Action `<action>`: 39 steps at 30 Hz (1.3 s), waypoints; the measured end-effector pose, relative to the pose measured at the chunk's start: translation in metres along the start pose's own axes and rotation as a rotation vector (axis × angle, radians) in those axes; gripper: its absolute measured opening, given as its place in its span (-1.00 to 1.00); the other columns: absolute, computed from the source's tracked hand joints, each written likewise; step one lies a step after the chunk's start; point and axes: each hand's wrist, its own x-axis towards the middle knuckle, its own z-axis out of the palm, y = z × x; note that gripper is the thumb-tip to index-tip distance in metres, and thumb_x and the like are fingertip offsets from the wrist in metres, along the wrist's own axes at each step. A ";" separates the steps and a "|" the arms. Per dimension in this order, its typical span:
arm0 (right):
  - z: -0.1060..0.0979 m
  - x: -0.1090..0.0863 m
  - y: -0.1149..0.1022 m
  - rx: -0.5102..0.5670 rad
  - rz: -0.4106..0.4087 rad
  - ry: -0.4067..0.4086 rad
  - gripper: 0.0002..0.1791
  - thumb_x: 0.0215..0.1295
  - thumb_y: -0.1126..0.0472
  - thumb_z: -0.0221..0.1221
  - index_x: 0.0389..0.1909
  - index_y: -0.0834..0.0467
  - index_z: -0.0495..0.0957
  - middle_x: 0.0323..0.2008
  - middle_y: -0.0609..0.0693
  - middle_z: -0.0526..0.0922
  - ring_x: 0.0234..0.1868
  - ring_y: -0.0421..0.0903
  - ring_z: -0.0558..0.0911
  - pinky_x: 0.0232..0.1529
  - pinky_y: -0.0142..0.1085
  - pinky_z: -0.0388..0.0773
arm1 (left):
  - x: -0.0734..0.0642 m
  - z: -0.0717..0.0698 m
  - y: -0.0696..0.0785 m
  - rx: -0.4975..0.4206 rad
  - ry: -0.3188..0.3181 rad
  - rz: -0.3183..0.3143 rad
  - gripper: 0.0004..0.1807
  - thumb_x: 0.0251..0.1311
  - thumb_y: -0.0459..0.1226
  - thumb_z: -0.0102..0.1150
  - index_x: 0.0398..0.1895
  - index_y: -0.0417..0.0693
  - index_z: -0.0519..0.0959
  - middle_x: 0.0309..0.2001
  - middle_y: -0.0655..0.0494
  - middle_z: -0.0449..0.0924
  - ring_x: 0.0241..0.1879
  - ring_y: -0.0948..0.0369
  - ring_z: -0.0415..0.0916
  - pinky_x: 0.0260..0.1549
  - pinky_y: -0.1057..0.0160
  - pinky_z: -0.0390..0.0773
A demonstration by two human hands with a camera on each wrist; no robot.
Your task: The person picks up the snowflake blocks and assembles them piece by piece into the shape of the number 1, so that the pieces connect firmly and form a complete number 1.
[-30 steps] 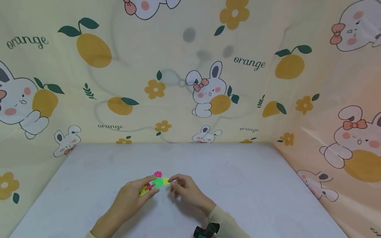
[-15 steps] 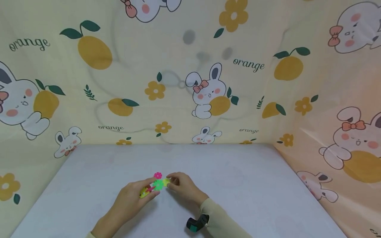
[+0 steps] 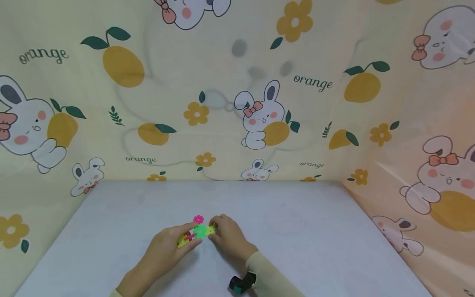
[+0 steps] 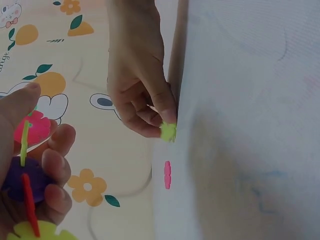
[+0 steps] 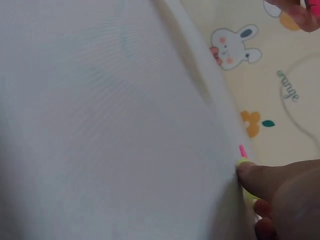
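Observation:
My left hand [image 3: 163, 247] holds a cluster of joined flower-shaped plastic discs. In the head view a green disc [image 3: 201, 232] faces up between thumb and fingers. The left wrist view shows a purple disc [image 4: 25, 177], a pink disc [image 4: 37, 129], a red disc [image 4: 31, 207] edge-on and a yellow disc [image 4: 40, 231] in the cluster. My right hand [image 3: 231, 237] pinches a yellow-green disc [image 4: 168, 131] close to the tabletop, apart from the cluster in the left wrist view. A loose pink disc [image 3: 198, 219] lies flat on the table just beyond the hands.
The white tabletop [image 3: 297, 231] runs back to a patterned cloth backdrop [image 3: 219, 74] with rabbits and oranges. The cloth also rises along the left and right sides. A black band [image 3: 243, 283] is at the right wrist.
The right fingers have gone from reaching at the yellow-green disc to pinching it. My left hand keeps its hold on the cluster, and the loose pink disc stays put.

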 end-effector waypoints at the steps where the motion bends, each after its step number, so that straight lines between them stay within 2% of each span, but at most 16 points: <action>1: -0.001 -0.001 0.001 0.031 0.013 -0.007 -0.71 0.29 0.09 0.37 -0.03 0.00 0.57 -0.22 -0.14 0.60 -0.22 -0.26 0.50 -0.14 -0.35 0.51 | 0.000 0.000 0.000 0.000 -0.002 -0.004 -0.52 0.15 0.00 0.43 0.08 -0.02 0.70 -0.02 0.04 0.78 -0.07 0.10 0.74 -0.07 0.01 0.69; 5: -0.005 -0.003 0.004 0.163 0.036 -0.032 -0.77 0.32 0.15 0.34 -0.08 -0.03 0.53 -0.36 -0.17 0.57 -0.36 -0.26 0.47 -0.29 -0.39 0.45 | 0.001 0.000 0.001 -0.011 -0.027 -0.037 -0.51 0.14 0.02 0.44 0.09 -0.01 0.70 -0.01 0.05 0.77 -0.04 0.09 0.73 -0.04 0.01 0.69; 8: -0.007 -0.005 0.006 0.238 0.024 -0.040 -0.82 0.35 0.20 0.30 -0.10 -0.03 0.54 -0.37 -0.17 0.57 -0.37 -0.28 0.47 -0.31 -0.41 0.45 | 0.002 0.001 0.003 -0.016 -0.039 -0.041 -0.50 0.13 0.01 0.45 0.09 -0.01 0.69 -0.01 0.05 0.77 -0.04 0.10 0.73 -0.04 0.01 0.70; 10: -0.009 -0.005 0.007 0.291 0.026 -0.050 -0.85 0.38 0.20 0.28 -0.10 -0.02 0.55 -0.36 -0.17 0.57 -0.37 -0.28 0.48 -0.31 -0.43 0.46 | 0.001 0.001 0.003 -0.004 -0.039 -0.028 -0.51 0.14 0.01 0.44 0.08 0.00 0.69 -0.05 0.07 0.79 -0.12 0.17 0.73 -0.09 0.07 0.71; 12: -0.013 -0.006 0.007 0.357 0.029 -0.056 -0.86 0.39 0.20 0.27 -0.10 0.00 0.55 -0.38 -0.15 0.56 -0.39 -0.28 0.48 -0.34 -0.44 0.46 | 0.001 0.001 0.003 0.002 -0.038 -0.011 -0.54 0.15 0.00 0.44 0.07 0.01 0.67 -0.19 0.14 0.79 -0.29 0.29 0.67 -0.23 0.21 0.68; 16: -0.023 -0.008 0.001 0.468 0.021 -0.038 -0.85 0.39 0.24 0.26 -0.08 0.06 0.56 -0.47 -0.02 0.56 -0.51 -0.27 0.44 -0.46 -0.46 0.42 | 0.000 0.002 0.002 -0.003 -0.038 0.014 -0.56 0.18 -0.03 0.41 0.07 0.04 0.62 -0.48 0.34 0.56 -0.53 0.45 0.32 -0.47 0.42 0.40; 18: -0.029 -0.010 -0.003 0.501 0.001 -0.017 -0.83 0.39 0.25 0.26 -0.05 0.14 0.57 -0.47 0.10 0.60 -0.55 -0.28 0.44 -0.49 -0.47 0.42 | 0.000 0.003 0.002 -0.018 -0.036 0.024 -0.55 0.19 -0.04 0.41 0.11 0.04 0.59 -0.54 0.38 0.45 -0.58 0.46 0.24 -0.51 0.44 0.32; 22: -0.041 -0.016 -0.009 0.563 -0.033 0.007 -0.77 0.40 0.28 0.24 0.02 0.24 0.57 -0.40 0.34 0.64 -0.57 -0.30 0.44 -0.49 -0.48 0.43 | -0.002 0.005 0.002 -0.026 -0.028 0.050 -0.52 0.21 -0.04 0.39 0.16 0.08 0.56 -0.57 0.41 0.36 -0.61 0.47 0.20 -0.53 0.45 0.30; 28: -0.057 -0.023 -0.018 0.694 -0.070 0.056 -0.78 0.43 0.29 0.20 0.03 0.25 0.59 -0.37 0.32 0.63 -0.54 -0.27 0.49 -0.41 -0.41 0.52 | -0.002 0.007 0.000 -0.035 0.001 0.102 -0.51 0.21 -0.06 0.40 0.20 0.14 0.54 -0.59 0.43 0.33 -0.63 0.50 0.17 -0.55 0.45 0.28; 33: -0.064 -0.027 -0.025 0.748 -0.138 0.069 -0.77 0.43 0.31 0.18 0.03 0.29 0.57 -0.38 0.30 0.63 -0.53 -0.28 0.51 -0.37 -0.35 0.58 | -0.003 0.007 0.000 -0.034 -0.002 0.121 -0.52 0.23 -0.05 0.38 0.20 0.13 0.55 -0.58 0.44 0.34 -0.60 0.51 0.18 -0.53 0.45 0.30; 39: -0.072 -0.031 -0.032 0.745 -0.173 0.069 -0.77 0.43 0.31 0.19 0.04 0.28 0.57 -0.37 0.33 0.63 -0.51 -0.27 0.53 -0.34 -0.33 0.59 | -0.004 0.006 0.001 -0.032 0.007 0.146 -0.52 0.22 -0.04 0.38 0.17 0.06 0.57 -0.57 0.44 0.35 -0.59 0.52 0.19 -0.51 0.46 0.32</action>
